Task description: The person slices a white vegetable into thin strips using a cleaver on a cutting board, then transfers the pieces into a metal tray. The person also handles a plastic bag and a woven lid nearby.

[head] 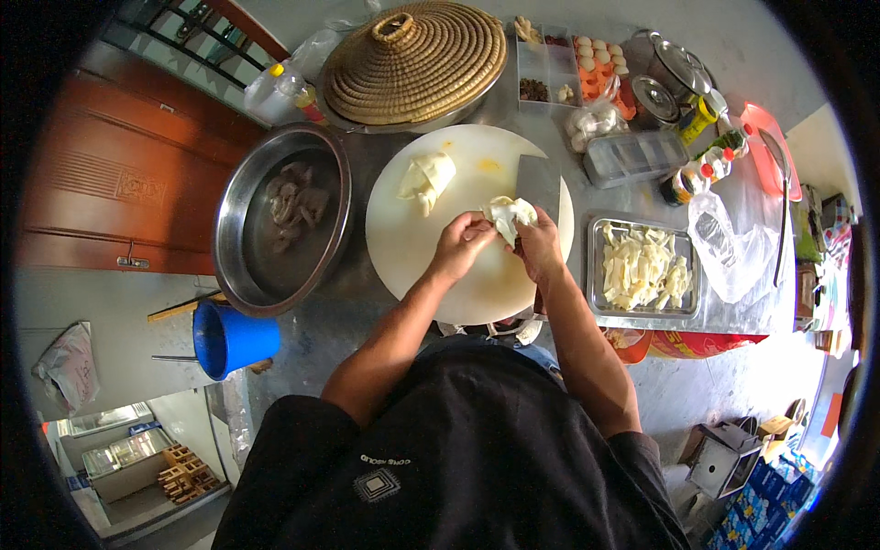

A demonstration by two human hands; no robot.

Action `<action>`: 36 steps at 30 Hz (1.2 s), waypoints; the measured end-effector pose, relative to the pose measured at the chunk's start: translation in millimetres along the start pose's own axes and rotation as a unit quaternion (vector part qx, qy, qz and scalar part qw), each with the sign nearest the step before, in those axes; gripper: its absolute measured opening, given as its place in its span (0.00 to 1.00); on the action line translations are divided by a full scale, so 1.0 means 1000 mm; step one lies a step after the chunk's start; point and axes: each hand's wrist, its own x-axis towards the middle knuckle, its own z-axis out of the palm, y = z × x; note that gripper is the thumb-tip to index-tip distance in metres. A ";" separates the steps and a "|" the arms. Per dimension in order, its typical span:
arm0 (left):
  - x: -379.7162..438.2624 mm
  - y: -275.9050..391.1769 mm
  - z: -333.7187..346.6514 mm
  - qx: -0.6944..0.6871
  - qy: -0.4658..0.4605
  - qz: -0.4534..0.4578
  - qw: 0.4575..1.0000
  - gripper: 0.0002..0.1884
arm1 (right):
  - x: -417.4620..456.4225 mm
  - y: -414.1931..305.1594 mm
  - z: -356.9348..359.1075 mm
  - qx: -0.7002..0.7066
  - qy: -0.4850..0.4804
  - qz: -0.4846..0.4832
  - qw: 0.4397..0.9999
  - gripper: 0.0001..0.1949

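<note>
A crumpled, pale cream sheet of food (507, 212), whose exact kind I cannot tell, is held up between my two hands over a round white cutting board (412, 265). My left hand (462, 246) pinches its left side. At its right side, my right hand (540, 246) grips it with thumb and fingers. A cleaver (539, 180) lies on the board's right side, its dark handle partly hidden under my right forearm. Toward the back left of the board rests a larger folded pale piece (427, 179). A rectangular metal tray (592, 268) on the right holds many pale strips (639, 265).
Left of the board stands a metal basin (237, 227) with greyish pieces in liquid. A woven conical lid (419, 65) covers a pan behind. Eggs (598, 51), a divided container (543, 69), sauce bottles (694, 179), a ladle (782, 206) and a plastic bag (732, 254) occupy the right.
</note>
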 end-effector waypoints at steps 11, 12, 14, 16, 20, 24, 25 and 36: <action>0.018 -0.020 0.003 0.151 0.041 0.100 0.983 0.13 | -0.011 0.024 0.025 -0.269 0.057 -0.181 0.944 0.17; 0.014 -0.009 0.014 0.111 0.052 0.119 0.985 0.13 | -0.009 0.026 0.019 -0.303 0.066 -0.193 0.931 0.18; 0.015 0.000 0.005 0.175 0.019 0.093 0.980 0.12 | -0.027 0.013 0.029 -0.392 0.098 -0.227 0.886 0.21; 0.011 0.014 -0.005 0.255 -0.009 0.087 0.963 0.10 | -0.036 -0.010 0.037 -0.417 0.109 -0.402 0.808 0.25; 0.013 0.025 -0.008 0.344 -0.023 0.160 0.925 0.11 | -0.026 -0.008 0.017 -0.486 0.027 -0.376 0.789 0.21; 0.015 0.021 -0.017 0.402 -0.062 0.187 0.894 0.10 | -0.028 -0.019 0.015 -0.528 -0.016 -0.360 0.769 0.15; 0.013 0.024 -0.019 0.411 -0.078 0.189 0.888 0.10 | -0.029 -0.023 0.015 -0.544 -0.034 -0.352 0.761 0.15; -0.010 0.031 -0.008 0.226 -0.025 0.149 0.962 0.16 | -0.021 -0.017 0.015 -0.568 0.006 -0.339 0.750 0.15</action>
